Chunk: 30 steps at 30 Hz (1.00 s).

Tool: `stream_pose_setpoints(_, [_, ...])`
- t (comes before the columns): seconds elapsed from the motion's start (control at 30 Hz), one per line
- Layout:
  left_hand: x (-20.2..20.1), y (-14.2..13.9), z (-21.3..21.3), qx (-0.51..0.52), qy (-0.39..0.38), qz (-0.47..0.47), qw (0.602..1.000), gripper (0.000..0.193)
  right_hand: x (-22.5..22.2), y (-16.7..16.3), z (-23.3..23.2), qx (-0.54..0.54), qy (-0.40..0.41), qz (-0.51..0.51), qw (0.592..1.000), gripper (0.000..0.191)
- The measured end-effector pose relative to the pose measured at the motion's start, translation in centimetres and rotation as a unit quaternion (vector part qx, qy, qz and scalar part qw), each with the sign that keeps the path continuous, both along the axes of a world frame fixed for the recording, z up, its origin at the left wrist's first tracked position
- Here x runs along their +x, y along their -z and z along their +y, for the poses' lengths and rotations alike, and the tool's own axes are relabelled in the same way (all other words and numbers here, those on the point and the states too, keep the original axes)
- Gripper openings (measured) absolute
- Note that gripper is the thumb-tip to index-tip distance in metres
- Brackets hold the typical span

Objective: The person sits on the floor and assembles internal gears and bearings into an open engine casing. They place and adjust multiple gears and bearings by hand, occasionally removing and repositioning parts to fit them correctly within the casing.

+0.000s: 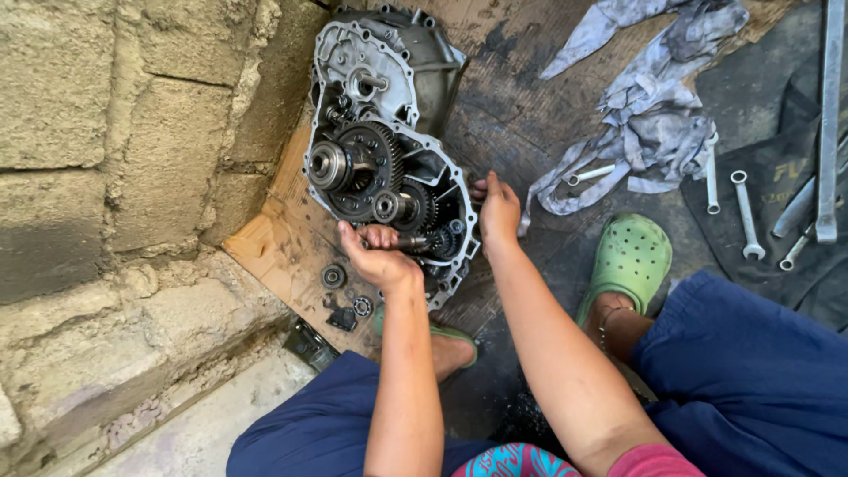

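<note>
Head view: blue-clad knees at the bottom, green clog (629,258) on the right foot. Left hand (378,256) is clenched around a small shaft (413,239) at the lower part of the open gearbox case (389,150), fingers wrapped over it, thumb on top. Right hand (497,212) rests on the case's right rim, fingers curled over the edge; exact grip on it I cannot tell. Gear cluster (358,168) sits just above the left fingers, touching distance. Loose bearings and small parts (344,296) lie on the cardboard (274,238) just left of the left wrist. Block wall (115,159) close on the left, tight room there. Right side more open: rag (649,106), then wrenches (746,212) well apart.
</note>
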<state>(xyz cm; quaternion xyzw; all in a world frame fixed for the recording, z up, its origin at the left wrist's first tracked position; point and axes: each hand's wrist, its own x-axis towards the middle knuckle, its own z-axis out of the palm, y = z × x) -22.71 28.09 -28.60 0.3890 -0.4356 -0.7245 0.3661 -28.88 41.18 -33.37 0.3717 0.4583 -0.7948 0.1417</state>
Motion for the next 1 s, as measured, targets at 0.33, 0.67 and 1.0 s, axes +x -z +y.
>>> stream_pose_setpoints(0.33, [0.2, -0.1, -0.4, -0.024, 0.025, -0.044, 0.998, 0.043, 0.1, 0.0, 0.3, 0.028, -0.010, -0.002, 1.000, 0.041])
stream_pose_setpoints(0.67, [0.6, -0.3, -0.8, -0.054, 0.127, -0.027, 0.990, 0.044, 0.2, -0.2, 0.4, 0.018, -0.013, -0.005, 1.000, 0.041])
stream_pose_setpoints(1.0, [1.1, -0.7, -2.6, -0.038, 0.281, -0.012, 0.959, 0.052, 0.1, -0.6, 0.5, 0.020, -0.022, -0.006, 1.000, 0.041])
